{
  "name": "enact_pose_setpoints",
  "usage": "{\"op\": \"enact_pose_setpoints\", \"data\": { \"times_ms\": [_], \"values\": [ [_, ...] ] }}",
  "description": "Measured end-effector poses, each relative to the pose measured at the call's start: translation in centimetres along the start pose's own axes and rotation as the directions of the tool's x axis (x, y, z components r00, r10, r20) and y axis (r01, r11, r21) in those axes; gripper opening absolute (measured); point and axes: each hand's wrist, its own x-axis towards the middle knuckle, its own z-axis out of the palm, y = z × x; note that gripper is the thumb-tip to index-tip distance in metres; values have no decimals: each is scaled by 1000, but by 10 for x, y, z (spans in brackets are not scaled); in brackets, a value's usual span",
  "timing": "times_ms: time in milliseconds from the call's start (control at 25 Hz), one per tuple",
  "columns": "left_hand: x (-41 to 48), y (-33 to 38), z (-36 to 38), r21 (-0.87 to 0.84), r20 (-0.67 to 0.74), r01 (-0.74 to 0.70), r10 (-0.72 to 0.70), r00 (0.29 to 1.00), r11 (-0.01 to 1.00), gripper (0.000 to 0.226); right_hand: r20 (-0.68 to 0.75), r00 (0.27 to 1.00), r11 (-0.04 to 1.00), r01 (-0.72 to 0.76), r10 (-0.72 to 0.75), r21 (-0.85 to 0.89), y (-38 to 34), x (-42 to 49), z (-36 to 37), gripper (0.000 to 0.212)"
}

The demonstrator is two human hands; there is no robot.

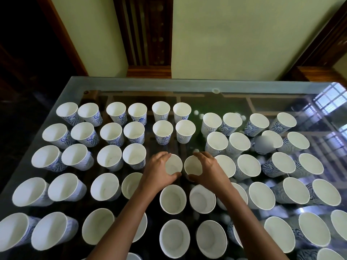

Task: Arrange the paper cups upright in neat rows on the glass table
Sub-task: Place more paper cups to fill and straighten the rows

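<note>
1. My left hand [157, 172] is curled over the mouth of a cup [174, 166]. The fingers hook its far rim and the thumb presses the near rim.
2. My right hand [208, 169] holds a second cup [192, 165] the same way, fingers arched over the far edge and thumb at the near side.
3. These two cups stand upright just beside each other, mid-table in the third row from the far edge. I cannot tell whether their bases touch the glass.
4. The other paper cups [163, 129] stand all around, mouths up, white inside with blue swirls outside, in rough rows. Neighbours stand close on either side of the pair I hold.
5. My forearms reach over the nearer rows and hide parts of several cups there.
6. The glass table [131, 83] is dark with a frosted border, and a wooden frame shows through it. A window reflection [328, 104] lies on its right side.
7. Beyond the table is a pale green wall [234, 34] with a dark wooden panel [148, 34] set in it.
</note>
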Motion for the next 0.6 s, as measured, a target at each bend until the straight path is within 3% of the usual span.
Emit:
{"op": "enact_pose_setpoints", "data": {
  "times_ms": [600],
  "values": [
    [-24,2,-4,-16,-31,-38,37,999,999,69,-68,998,999,2,0,39,-4,-17,-8,82]
  ]
}}
